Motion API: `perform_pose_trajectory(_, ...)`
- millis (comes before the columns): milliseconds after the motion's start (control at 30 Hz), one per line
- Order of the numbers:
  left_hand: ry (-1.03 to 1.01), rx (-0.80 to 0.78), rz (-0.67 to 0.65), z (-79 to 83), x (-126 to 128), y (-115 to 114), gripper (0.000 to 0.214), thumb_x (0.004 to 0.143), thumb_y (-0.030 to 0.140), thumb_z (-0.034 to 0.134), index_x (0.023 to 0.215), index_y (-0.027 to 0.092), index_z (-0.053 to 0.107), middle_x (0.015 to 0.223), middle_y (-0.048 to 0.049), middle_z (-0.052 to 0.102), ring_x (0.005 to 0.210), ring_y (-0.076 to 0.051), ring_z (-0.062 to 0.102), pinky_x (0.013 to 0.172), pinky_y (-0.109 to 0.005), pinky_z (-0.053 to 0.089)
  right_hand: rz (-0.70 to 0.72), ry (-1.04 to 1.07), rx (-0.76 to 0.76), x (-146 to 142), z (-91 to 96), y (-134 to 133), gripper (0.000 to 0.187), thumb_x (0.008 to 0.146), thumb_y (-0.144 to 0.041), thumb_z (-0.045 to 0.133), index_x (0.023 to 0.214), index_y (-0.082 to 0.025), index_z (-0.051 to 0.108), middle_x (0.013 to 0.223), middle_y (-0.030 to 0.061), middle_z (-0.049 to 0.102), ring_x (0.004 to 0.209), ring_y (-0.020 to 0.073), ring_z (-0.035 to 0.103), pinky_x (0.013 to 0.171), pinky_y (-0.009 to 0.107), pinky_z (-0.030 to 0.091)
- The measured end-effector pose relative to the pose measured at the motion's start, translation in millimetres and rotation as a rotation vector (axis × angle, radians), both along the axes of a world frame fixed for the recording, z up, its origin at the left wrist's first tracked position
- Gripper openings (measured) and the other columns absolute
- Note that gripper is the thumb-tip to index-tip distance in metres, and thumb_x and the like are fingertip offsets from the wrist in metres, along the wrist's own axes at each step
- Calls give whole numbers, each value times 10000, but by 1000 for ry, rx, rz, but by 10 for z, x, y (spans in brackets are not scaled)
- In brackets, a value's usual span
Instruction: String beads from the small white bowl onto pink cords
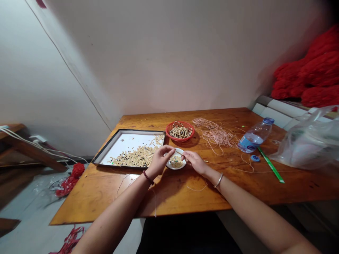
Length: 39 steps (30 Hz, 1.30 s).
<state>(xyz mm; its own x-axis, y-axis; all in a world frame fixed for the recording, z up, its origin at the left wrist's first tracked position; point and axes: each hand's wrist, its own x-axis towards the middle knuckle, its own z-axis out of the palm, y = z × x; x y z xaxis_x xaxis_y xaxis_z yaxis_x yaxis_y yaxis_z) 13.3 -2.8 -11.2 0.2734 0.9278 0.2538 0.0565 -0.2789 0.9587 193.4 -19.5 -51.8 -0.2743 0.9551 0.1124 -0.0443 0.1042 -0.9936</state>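
Over a small white bowl [182,165] of pale beads, my left hand [159,160] and my right hand [195,162] pinch a short beaded string [178,152] between them. The left fingertips close on its left end, the right fingertips on its right end. From my right hand, thin cord with a few beads [206,161] trails off to the right across the table. A black-rimmed white tray [129,141] stands just left of my left hand, holding many cream beads with some dark and green ones. What lies inside my fingertips is too small to see clearly.
Behind the bowl sits a red basket [194,132] of finished-looking bead strands. Right of it lies tangled pink cord [215,132]. Farther right are a water bottle [255,135], its blue cap [255,158], a green strip [271,165] and a plastic bag [304,141]. Everything rests on a wooden table [106,197].
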Motion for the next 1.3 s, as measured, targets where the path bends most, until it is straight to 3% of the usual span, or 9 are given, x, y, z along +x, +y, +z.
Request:
perform_pose_trajectory(200,-8,18,-10,47,-11,-24,291,835,445,600,835,157,561,812,-61,677,733,-145,614,610,-235,452,-71,-73,71,5,34,-12,436,857,-567,465,739,-161,568,578,-26,423,557,112,362,545,248,298)
perform_pose_trajectory(367,19,18,-28,8,3,-48,265,913,453,471,880,194,429,776,-40,678,709,-135,626,547,-211,411,-61,-88,117,-9,56,-25,446,870,-565,458,731,-154,564,689,12,538,647,129,454,637,258,366)
perform_pose_trajectory(533,23,34,-39,-3,14,-67,262,920,457,454,895,200,410,808,-47,684,721,-137,640,575,-221,441,-47,-127,146,-10,51,-18,450,865,-567,478,778,-144,603,756,39,600,712,148,511,696,269,399)
perform_pose_trajectory(767,15,0,-94,-50,15,-45,288,771,389,691,906,158,583,896,-72,676,826,-170,656,732,-276,508,-61,-138,172,-25,73,-27,464,873,-579,451,708,-155,546,684,16,535,658,132,460,636,261,372)
perform_pose_trajectory(933,58,80,-97,-65,17,-68,237,839,389,612,861,156,578,848,-66,671,796,-160,638,715,-271,500,-20,-62,62,-54,93,-51,479,841,-616,469,686,-167,537,591,-9,437,577,117,381,545,250,312)
perform_pose_trajectory(1067,50,106,-106,-21,19,-100,209,887,375,549,888,172,500,830,-57,671,748,-139,636,688,-258,495,23,71,-79,-72,130,-83,499,827,-634,473,871,-156,608,551,-23,412,533,115,374,503,244,300)
perform_pose_trajectory(1300,90,92,-86,-21,11,-116,215,920,395,484,922,185,438,777,-39,663,697,-132,642,626,-236,474,12,-51,87,-76,142,-78,446,838,-567,519,839,-133,625,807,54,609,757,157,519,701,277,405)
